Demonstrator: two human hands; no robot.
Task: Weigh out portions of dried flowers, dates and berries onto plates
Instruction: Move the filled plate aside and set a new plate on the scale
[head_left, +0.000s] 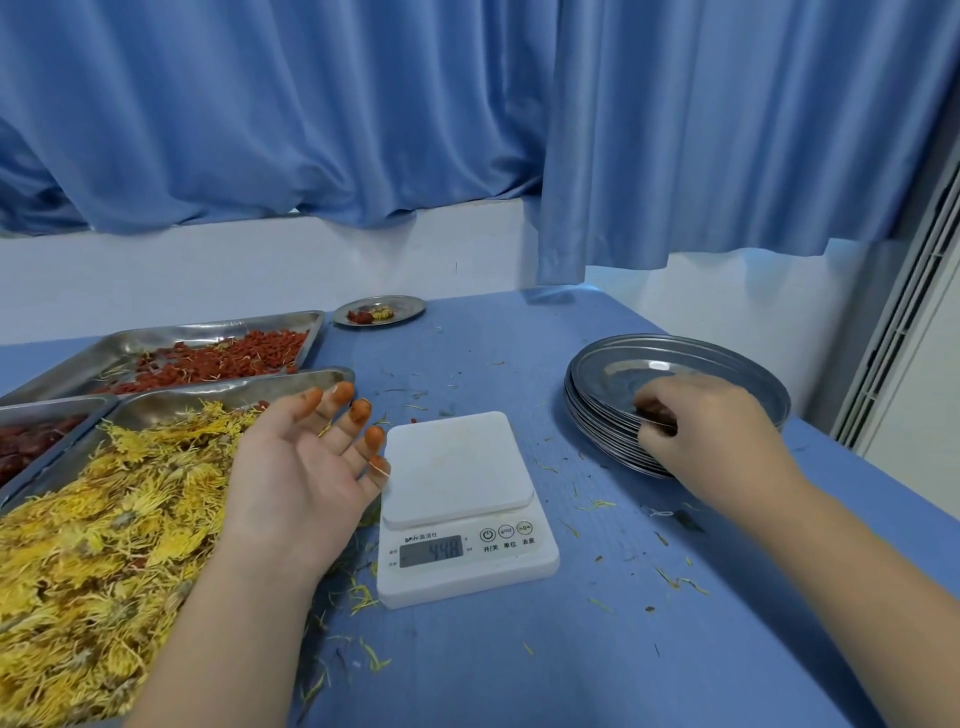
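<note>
A white digital scale (457, 499) sits mid-table with a bare platform and a lit display. My left hand (306, 462) hovers open, palm up, just left of it, fingertips stained orange. My right hand (711, 431) grips the near rim of the top plate of a stack of steel plates (727, 364) at the right. On the left, one steel tray holds yellow dried flowers (104, 530), another red berries (228, 358), a third dark red dates (31, 441). A small filled plate (410, 304) stands at the back.
The blue table (571, 649) is littered with petal scraps around the scale. Blue curtains (467, 130) and a white wall ledge (260, 260) stand behind the table. The table's right edge runs just beyond the plate stack.
</note>
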